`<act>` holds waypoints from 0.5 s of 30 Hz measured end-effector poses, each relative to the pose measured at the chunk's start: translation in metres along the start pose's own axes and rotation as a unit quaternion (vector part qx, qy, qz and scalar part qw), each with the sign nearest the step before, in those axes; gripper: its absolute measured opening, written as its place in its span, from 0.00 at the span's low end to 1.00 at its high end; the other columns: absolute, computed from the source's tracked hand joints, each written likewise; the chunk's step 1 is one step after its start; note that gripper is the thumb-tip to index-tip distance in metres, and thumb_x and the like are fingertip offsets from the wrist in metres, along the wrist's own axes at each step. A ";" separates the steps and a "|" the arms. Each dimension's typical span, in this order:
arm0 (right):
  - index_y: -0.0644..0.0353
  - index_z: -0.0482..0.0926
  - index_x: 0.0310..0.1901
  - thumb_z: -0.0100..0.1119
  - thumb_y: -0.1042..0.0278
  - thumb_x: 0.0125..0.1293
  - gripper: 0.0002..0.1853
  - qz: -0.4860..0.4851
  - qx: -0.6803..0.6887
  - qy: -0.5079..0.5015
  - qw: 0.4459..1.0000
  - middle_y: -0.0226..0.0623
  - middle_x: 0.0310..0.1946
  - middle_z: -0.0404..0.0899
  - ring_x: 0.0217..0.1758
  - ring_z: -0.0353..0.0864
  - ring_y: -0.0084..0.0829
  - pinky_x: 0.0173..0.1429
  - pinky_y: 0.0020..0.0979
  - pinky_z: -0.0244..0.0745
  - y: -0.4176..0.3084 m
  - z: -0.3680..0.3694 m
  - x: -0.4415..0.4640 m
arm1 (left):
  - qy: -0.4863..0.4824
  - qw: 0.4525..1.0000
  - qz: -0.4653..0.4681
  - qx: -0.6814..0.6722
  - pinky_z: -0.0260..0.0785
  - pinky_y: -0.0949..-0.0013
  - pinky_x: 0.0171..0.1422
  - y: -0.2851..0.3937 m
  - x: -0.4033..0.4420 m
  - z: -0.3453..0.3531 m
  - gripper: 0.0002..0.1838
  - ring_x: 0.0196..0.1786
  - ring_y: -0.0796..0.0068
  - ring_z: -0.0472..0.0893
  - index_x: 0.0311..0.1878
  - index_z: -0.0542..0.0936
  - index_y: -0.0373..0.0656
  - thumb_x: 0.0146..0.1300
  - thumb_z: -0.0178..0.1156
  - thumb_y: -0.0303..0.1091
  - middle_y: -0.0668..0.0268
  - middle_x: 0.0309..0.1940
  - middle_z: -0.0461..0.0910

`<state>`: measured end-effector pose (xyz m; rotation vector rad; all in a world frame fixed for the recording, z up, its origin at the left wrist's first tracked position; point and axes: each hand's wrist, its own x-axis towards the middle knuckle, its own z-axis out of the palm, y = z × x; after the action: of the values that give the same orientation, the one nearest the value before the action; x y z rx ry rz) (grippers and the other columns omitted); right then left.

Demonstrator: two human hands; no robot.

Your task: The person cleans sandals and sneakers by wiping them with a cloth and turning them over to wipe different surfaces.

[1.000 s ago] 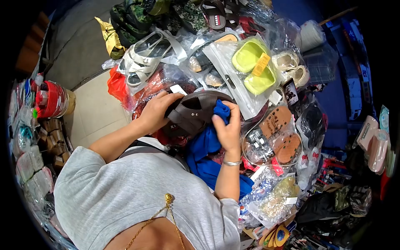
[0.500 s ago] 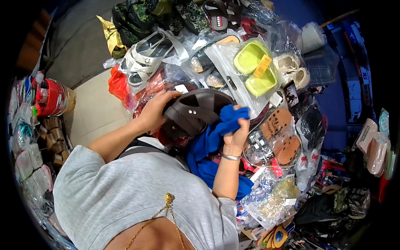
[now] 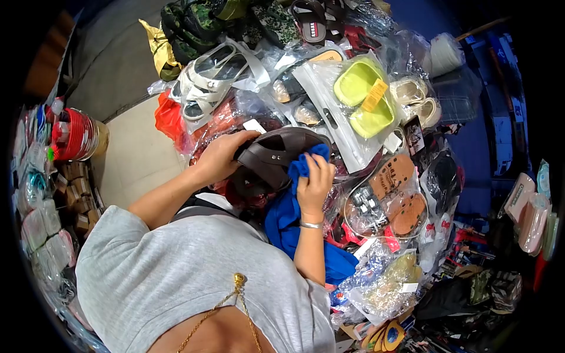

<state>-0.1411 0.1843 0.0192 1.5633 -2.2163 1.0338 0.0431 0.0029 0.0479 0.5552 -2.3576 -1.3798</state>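
Observation:
A dark brown strappy sandal (image 3: 272, 162) with small metal studs is in front of my chest. My left hand (image 3: 222, 157) grips its left end, thumb and fingers closed round the edge. A blue cloth (image 3: 285, 210) hangs from my right hand (image 3: 316, 179), which is closed on the upper part and presses it against the sandal's right side. The cloth's lower folds trail beneath my right forearm. Part of the sandal is hidden behind the cloth and my fingers.
A pile of bagged footwear surrounds the sandal: white sandals (image 3: 209, 82), lime-green clogs (image 3: 366, 97), tan-soled sandals (image 3: 400, 191) and cream shoes (image 3: 416, 101). A red bucket-like stack (image 3: 76, 135) stands left beside the tiled floor (image 3: 126, 153). Packaged goods (image 3: 44, 235) line the far left.
My right hand has moved left with the blue cloth, from beside the sandal onto its right part. The sandal has tilted slightly in my left hand.

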 end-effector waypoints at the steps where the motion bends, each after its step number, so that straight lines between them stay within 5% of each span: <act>1: 0.60 0.80 0.51 0.56 0.80 0.46 0.25 0.041 0.017 0.019 0.999 0.41 0.49 0.76 0.48 0.73 0.46 0.56 0.43 0.69 0.003 -0.007 -0.002 | 0.006 1.000 -0.003 0.016 0.70 0.59 0.60 0.004 -0.001 -0.002 0.32 0.57 0.52 0.78 0.61 0.72 0.38 0.47 0.61 0.14 0.52 0.53 0.79; 4: 0.68 0.79 0.46 0.56 0.80 0.55 0.15 0.187 0.047 0.172 0.966 0.46 0.47 0.76 0.51 0.77 0.44 0.59 0.40 0.71 -0.003 -0.033 0.006 | 0.017 0.999 0.003 0.049 0.70 0.58 0.60 0.012 0.004 -0.003 0.32 0.57 0.51 0.78 0.61 0.71 0.38 0.48 0.61 0.15 0.51 0.53 0.79; 6: 0.68 0.80 0.45 0.56 0.80 0.56 0.14 0.146 0.043 0.220 0.964 0.46 0.48 0.77 0.50 0.77 0.44 0.59 0.40 0.72 -0.027 -0.049 0.022 | -0.001 0.998 0.007 0.060 0.70 0.58 0.60 0.012 0.004 -0.002 0.32 0.58 0.51 0.78 0.61 0.71 0.38 0.47 0.61 0.15 0.51 0.53 0.79; 8: 0.60 0.82 0.46 0.58 0.81 0.49 0.19 0.001 0.018 0.146 0.989 0.44 0.49 0.77 0.47 0.77 0.44 0.51 0.39 0.72 -0.054 -0.052 0.043 | -0.013 0.997 0.009 0.072 0.70 0.58 0.60 0.016 0.006 0.002 0.33 0.58 0.50 0.77 0.61 0.71 0.38 0.45 0.62 0.15 0.51 0.53 0.79; 10: 0.54 0.83 0.47 0.58 0.82 0.46 0.23 -0.035 0.009 0.031 0.999 0.42 0.49 0.77 0.43 0.76 0.44 0.47 0.39 0.71 -0.060 -0.019 0.048 | -0.011 0.996 0.048 0.069 0.70 0.57 0.60 0.017 0.007 0.004 0.34 0.58 0.49 0.77 0.61 0.72 0.38 0.45 0.62 0.16 0.50 0.53 0.79; 13: 0.49 0.83 0.49 0.57 0.83 0.47 0.25 -0.041 0.006 0.041 0.998 0.40 0.49 0.77 0.40 0.75 0.45 0.46 0.39 0.72 -0.020 0.012 0.026 | 0.014 0.992 0.051 0.116 0.70 0.54 0.57 0.012 0.003 0.001 0.31 0.54 0.47 0.78 0.59 0.72 0.40 0.47 0.60 0.17 0.51 0.49 0.80; 15: 0.56 0.82 0.50 0.56 0.86 0.49 0.25 0.046 0.026 0.034 0.998 0.43 0.50 0.75 0.50 0.76 0.45 0.56 0.40 0.71 -0.002 0.008 0.008 | 0.012 0.993 0.040 0.112 0.70 0.54 0.57 0.009 0.001 0.001 0.30 0.54 0.47 0.78 0.59 0.73 0.40 0.48 0.60 0.18 0.51 0.49 0.80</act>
<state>-0.1406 0.1729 0.0190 1.4358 -2.2522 1.1612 0.0408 0.0072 0.0553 0.5284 -2.5027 -1.0763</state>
